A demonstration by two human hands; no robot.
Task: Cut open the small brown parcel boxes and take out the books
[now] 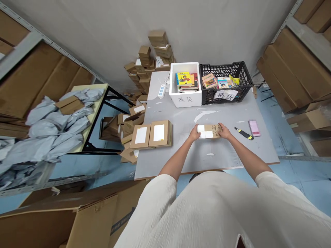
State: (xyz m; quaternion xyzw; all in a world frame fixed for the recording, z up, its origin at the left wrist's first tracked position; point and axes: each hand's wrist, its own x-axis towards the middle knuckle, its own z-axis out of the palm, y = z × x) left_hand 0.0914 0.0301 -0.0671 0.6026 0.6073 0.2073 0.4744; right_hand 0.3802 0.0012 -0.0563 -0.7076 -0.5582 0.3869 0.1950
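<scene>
A small cardboard box (209,132) with white labels and dark handwriting is held over the grey table in front of me. My left hand (194,132) grips its left end, fingers closed round the edge. On its right end, beside the handwriting, my right hand (224,131) is closed too. To the right of that hand lies a black and yellow utility knife (244,133), with a pink item (254,128), partly blurred, just beyond it. Off to the left, two cardboard boxes with white labels (158,133) sit side by side at the table's edge.
At the table's back stand a white foam bin (185,100) and a black plastic crate (222,97), both holding books. A power strip (162,91) lies left of them. Many boxes pile up behind and left. Grey bags (51,127) cover a side table. A large open carton (95,220) stands lower left.
</scene>
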